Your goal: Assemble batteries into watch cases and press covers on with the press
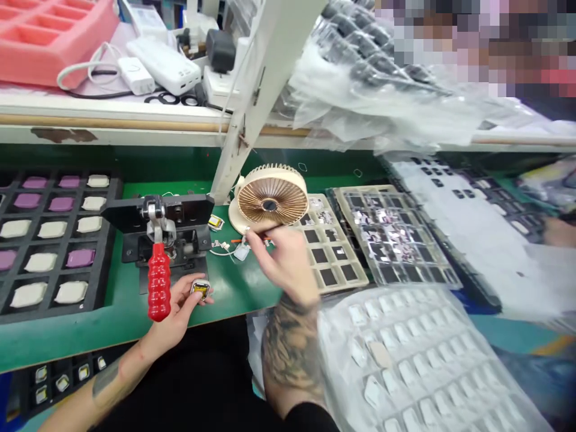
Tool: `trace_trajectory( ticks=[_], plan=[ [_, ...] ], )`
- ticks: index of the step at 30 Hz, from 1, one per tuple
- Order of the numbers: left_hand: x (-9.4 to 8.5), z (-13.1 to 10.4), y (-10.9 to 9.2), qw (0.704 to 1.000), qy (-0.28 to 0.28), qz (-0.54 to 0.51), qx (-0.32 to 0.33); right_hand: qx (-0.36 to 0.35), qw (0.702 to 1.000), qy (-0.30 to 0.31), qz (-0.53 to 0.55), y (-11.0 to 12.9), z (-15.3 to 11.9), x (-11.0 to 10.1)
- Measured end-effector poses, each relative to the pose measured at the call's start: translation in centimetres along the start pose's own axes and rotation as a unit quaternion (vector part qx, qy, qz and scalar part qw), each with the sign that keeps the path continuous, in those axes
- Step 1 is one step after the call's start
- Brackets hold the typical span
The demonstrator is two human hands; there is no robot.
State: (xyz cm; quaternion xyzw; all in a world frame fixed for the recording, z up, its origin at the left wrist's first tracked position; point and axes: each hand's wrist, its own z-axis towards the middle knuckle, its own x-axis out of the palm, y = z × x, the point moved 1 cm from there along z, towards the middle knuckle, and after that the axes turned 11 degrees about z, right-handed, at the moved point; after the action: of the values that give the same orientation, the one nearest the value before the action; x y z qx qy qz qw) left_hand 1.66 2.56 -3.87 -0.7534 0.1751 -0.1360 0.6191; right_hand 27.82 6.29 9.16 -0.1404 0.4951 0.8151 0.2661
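My left hand [180, 306] holds a small rounded-square watch case [200, 290], its yellow-and-black inside facing up and my thumb at its edge. My right hand [290, 264] is raised in front of a cream desk fan [270, 204], thumb and fingers brought together. Something tiny and pale shows at its fingertips, too small to name. Below them, a small whitish square piece [242, 252] with a white cable lies on the green bench. Beside my left hand stands a black toggle-clamp press with a red handle [159, 282].
A black tray [108, 252] of white and purple pieces lies at left. Beige trays [360, 276] of small parts sit at right, near a plastic-wrapped tray [405, 294]. A white post [270, 66] and shelf rise behind; another person is at upper right.
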Motion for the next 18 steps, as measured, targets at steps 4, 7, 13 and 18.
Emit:
trace_trajectory(
  ticks=[4,7,13,18],
  plan=[
    [-0.4,-0.1,0.2,1.000,0.010,0.003,0.001,-0.059,0.981,-0.186,0.009,-0.5,3.8,4.5],
    [-0.5,-0.2,0.4,1.000,0.010,0.012,0.001,-0.050,0.972,-0.229,-0.023,-0.6,0.0,4.6],
    [-0.9,-0.4,1.3,0.996,0.012,0.088,0.018,0.034,0.975,-0.155,-0.154,-2.2,-13.2,2.8],
    [-1.3,-0.4,1.3,0.991,0.020,0.127,0.019,0.167,0.948,-0.042,-0.267,-2.3,-16.8,3.4]
  ],
)
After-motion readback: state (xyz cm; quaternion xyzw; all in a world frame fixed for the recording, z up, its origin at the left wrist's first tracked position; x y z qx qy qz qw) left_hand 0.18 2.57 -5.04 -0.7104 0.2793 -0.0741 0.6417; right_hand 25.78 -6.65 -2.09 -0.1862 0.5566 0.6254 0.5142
